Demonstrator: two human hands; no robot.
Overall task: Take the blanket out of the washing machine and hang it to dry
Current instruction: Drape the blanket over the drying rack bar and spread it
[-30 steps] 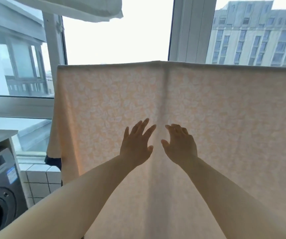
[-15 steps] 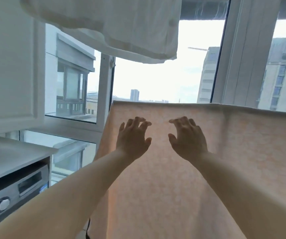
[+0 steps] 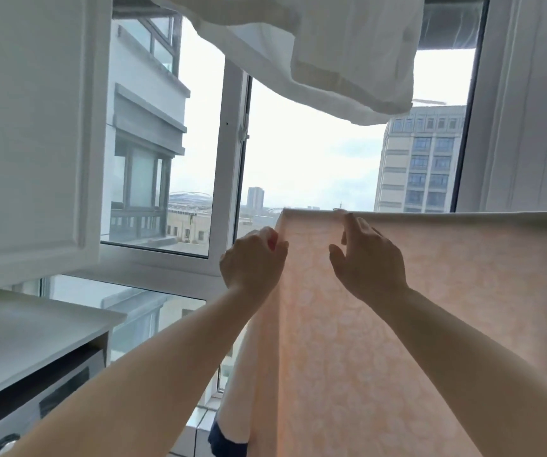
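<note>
A pale peach blanket (image 3: 430,324) with a faint white leaf pattern hangs draped over a horizontal line in front of the window, its top fold level across the right half of the view. My left hand (image 3: 252,262) pinches the blanket's left edge just below the top corner. My right hand (image 3: 367,258) reaches up to the top fold, with its fingertips touching the fabric near the fold. The washing machine (image 3: 34,407) shows only its grey control panel at the lower left.
A white cloth (image 3: 331,51) hangs overhead from above. A white wall cabinet (image 3: 28,127) sits at the upper left over a white countertop (image 3: 24,334). Window frames (image 3: 229,166) stand behind the blanket. A dark blue item (image 3: 226,440) peeks out below the blanket's left edge.
Both hands have risen from the blanket's face to its upper left corner. The left hand went from open fingers to pinching the edge. The view has turned left and upward.
</note>
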